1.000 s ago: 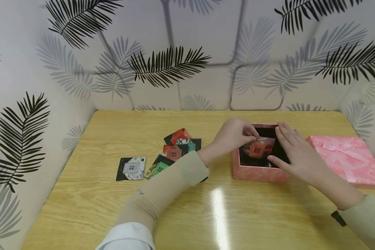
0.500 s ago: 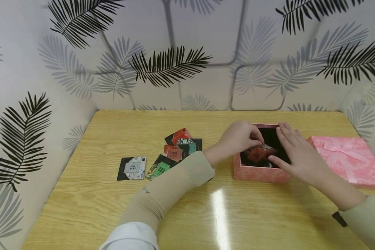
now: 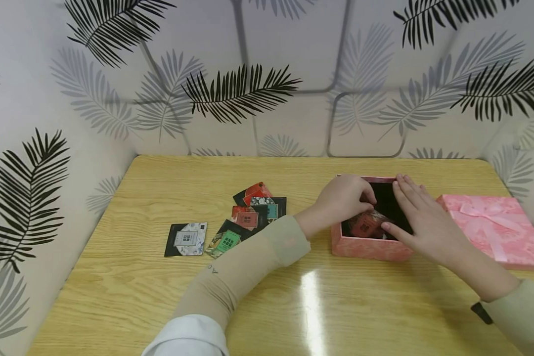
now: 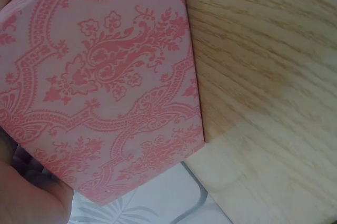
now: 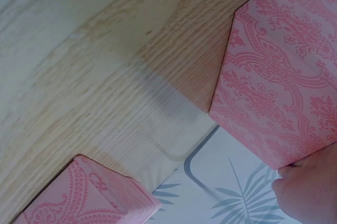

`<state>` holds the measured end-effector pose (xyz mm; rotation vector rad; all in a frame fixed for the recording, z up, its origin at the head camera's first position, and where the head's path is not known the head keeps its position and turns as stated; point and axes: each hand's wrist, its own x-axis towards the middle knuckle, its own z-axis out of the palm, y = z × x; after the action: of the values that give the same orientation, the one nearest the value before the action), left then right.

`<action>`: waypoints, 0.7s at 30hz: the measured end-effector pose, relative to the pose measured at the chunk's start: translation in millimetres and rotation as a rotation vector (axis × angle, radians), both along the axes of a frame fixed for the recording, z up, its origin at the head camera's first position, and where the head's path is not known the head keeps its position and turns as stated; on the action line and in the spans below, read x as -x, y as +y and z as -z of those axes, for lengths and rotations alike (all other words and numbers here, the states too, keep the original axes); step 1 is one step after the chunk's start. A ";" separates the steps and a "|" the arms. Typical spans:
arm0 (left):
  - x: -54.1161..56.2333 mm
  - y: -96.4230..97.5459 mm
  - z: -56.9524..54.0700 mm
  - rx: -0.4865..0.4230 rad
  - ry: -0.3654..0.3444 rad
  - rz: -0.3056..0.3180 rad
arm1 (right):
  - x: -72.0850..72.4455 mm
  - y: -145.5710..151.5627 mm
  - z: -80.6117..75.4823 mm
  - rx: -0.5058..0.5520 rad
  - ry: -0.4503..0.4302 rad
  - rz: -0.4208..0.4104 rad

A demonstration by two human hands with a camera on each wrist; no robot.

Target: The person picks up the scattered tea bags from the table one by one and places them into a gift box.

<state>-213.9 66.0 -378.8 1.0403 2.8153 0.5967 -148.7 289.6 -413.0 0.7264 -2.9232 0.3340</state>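
The open pink patterned box (image 3: 369,249), dark inside, stands right of the middle in the head view. Over its left side reaches my left hand (image 3: 340,200), thumb and forefinger pinching the upper edge of a flat square packet with a red label (image 3: 364,226) low in the box. My right hand (image 3: 427,222) rests along the box's right side, fingers straight and thumb stretched over the opening. In the left wrist view the box wall (image 4: 116,66) hides most of that hand and the packet. Only part of my right hand (image 5: 310,187) shows at the box edge in the right wrist view.
A pink lid with a ribbon bow (image 3: 494,222) lies right of the box. Left of the box, several square packets (image 3: 248,218) overlap, partly behind my left forearm. A single grey-and-black packet (image 3: 187,239) lies farther left. The wooden table (image 3: 267,316) backs onto a leaf-patterned wall.
The left hand has moved slightly right and down, lowering the red-labelled packet from a raised tilt to low in the box. The right hand stays in place on the box.
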 end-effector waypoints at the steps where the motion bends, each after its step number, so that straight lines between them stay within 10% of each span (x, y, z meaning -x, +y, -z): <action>1: 0.0 -0.3 0.1 0.003 0.002 0.001 | -0.2 -0.2 -0.1 -0.001 -0.001 0.000; 21: 0.9 -5.6 2.7 -0.087 -0.003 -0.009 | -1.7 -1.9 -2.6 -0.003 -0.016 0.007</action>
<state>-214.8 60.4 -381.6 1.0407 2.8162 0.7272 -147.0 287.7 -410.4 0.7170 -2.9411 0.3360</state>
